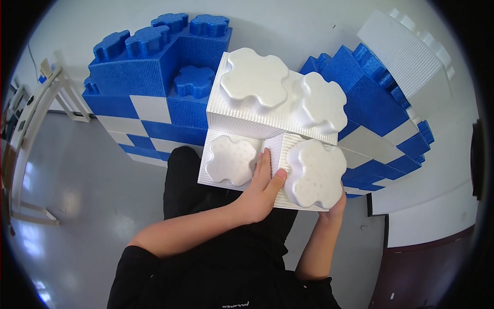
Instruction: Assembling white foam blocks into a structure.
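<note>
A large white toy-style building block (236, 125) is held up in front of me, its top stepped and carrying several rounded, lobed studs. My left hand (257, 195) grips it at the notch between the two nearer studs, with the fingers in the recess and the thumb on the raised part. At the block's lower right edge is my right hand (337, 206), wrapped around the side; most of its fingers are hidden behind the block. Whether the white piece is one block or several joined cannot be told.
Behind it, a wall of blue and white blocks (159, 116) rises at the left, and another stack (381, 123) at the right, topped by a white block (404, 54). A white table frame (31, 129) stands far left on the grey floor (113, 206). A dark red door (427, 273) is at lower right.
</note>
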`<state>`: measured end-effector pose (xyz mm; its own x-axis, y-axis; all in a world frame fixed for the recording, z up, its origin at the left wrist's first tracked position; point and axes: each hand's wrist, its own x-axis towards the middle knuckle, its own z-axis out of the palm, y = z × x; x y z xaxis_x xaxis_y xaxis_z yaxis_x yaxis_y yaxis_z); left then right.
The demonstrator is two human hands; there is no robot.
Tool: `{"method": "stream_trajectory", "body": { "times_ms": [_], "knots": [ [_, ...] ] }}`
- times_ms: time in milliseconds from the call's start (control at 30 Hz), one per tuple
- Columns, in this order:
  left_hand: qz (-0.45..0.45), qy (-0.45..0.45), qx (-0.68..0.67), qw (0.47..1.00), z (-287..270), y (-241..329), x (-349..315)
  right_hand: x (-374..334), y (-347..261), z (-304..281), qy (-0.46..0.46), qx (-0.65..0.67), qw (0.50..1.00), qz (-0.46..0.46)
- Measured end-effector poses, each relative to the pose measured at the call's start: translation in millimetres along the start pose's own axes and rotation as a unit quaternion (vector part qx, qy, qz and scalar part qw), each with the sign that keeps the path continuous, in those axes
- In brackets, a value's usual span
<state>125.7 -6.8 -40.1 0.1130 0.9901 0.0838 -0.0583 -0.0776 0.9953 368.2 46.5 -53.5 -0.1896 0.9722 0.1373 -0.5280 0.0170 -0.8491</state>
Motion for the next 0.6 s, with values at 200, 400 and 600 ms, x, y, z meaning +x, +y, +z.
{"method": "stream_trajectory", "body": {
  "times_ms": [200, 400, 600],
  "knots": [
    [-0.001, 0.003, -0.021, 1.000, -3, -11, 2, 2, 4, 9, 0.037, -0.045, 0.998, 0.017],
    [0.007, -0.003, -0.035, 0.999, -5, -18, 7, 6, 9, 2, 0.024, -0.029, 0.999, 0.028],
    [-0.019, -0.001, -0.032, 0.999, -9, -9, -2, 7, 12, 13, 0.097, 0.003, 0.994, 0.052]
  ]
}}
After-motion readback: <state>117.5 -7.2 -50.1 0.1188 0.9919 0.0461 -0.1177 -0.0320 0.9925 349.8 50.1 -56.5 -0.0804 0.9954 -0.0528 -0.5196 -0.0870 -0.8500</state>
